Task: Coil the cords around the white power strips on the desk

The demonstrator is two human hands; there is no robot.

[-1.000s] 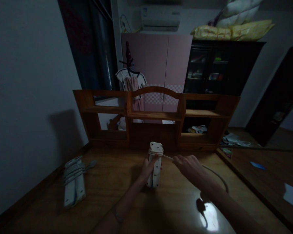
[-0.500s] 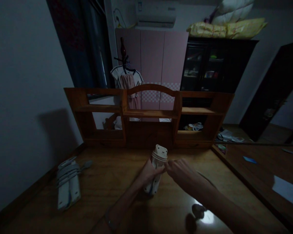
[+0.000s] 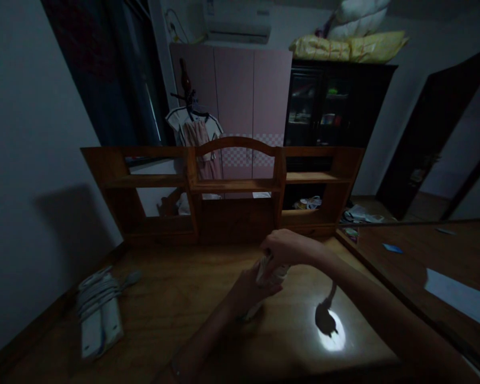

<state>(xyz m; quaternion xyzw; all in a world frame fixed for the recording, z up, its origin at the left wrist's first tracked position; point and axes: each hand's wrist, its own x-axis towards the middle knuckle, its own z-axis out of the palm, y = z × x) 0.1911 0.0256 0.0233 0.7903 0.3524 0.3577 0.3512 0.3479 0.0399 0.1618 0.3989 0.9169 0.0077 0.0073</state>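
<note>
Left hand [image 3: 251, 288] grips power strip [image 3: 274, 273] — right hand [image 3: 285, 248] clasps its top.

The power strip [image 3: 269, 271] is off-white, and the plug [image 3: 326, 320] looks black against a white glare on the warm brown wooden desk [image 3: 176, 298]. The second power strip [image 3: 100, 325] is white too. The wardrobe [image 3: 240, 90] is pale pink with a pink-and-white checked band. The cabinet [image 3: 340, 106] is black, the bundles [image 3: 344, 48] on it are yellow, and the air conditioner [image 3: 238, 21] is white.
</note>
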